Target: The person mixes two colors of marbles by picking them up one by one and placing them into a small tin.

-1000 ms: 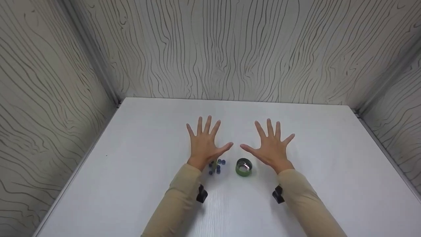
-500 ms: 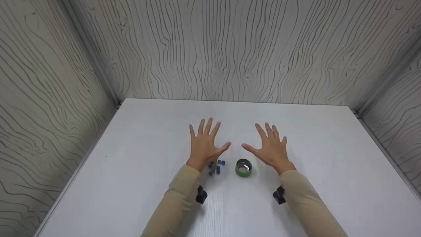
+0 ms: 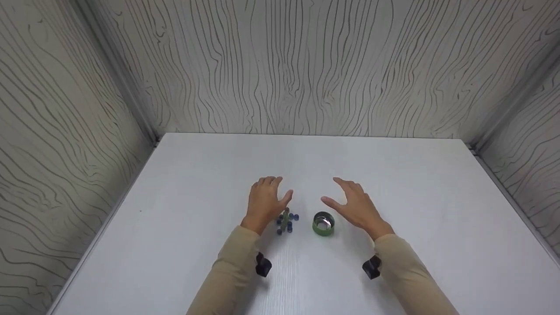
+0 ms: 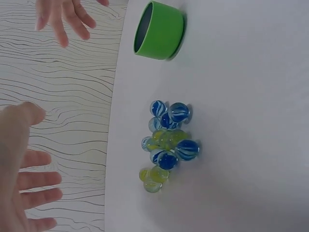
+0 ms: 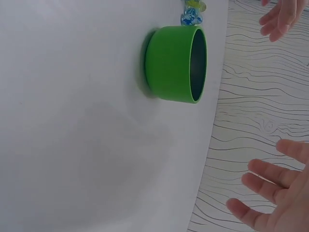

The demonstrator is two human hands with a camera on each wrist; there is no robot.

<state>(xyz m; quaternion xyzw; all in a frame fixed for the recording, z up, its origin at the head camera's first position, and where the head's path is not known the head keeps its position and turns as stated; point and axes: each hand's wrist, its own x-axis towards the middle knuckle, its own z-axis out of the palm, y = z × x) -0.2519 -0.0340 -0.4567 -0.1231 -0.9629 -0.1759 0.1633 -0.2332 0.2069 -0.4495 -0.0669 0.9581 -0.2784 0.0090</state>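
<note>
Blue-striped and yellow-green glass marbles point(image 4: 179, 112) lie in a loose cluster on the white table, partly behind my left hand in the head view. To their right stands a small green bowl point(image 3: 323, 230), upright, with a shiny inside. My left hand point(image 3: 263, 202) hovers just beyond and left of the marbles, fingers loosely bent and thumb spread, holding nothing. Beyond and right of the bowl, my right hand point(image 3: 358, 207) is also in the air, its fingers relaxed and its thumb pointing left. The right wrist view shows the green bowl point(image 5: 169, 64) close by, apart from the fingers.
The white tabletop point(image 3: 210, 175) reaches back to a wood-grain panel point(image 3: 280, 65), with similar panels at the left and right. Black wrist cameras point(image 3: 263, 265) sit under both sleeves.
Both hands have drawn back slightly toward the body. Their widely spread fingers have come together and bent. The marbles and bowl have stayed in place.
</note>
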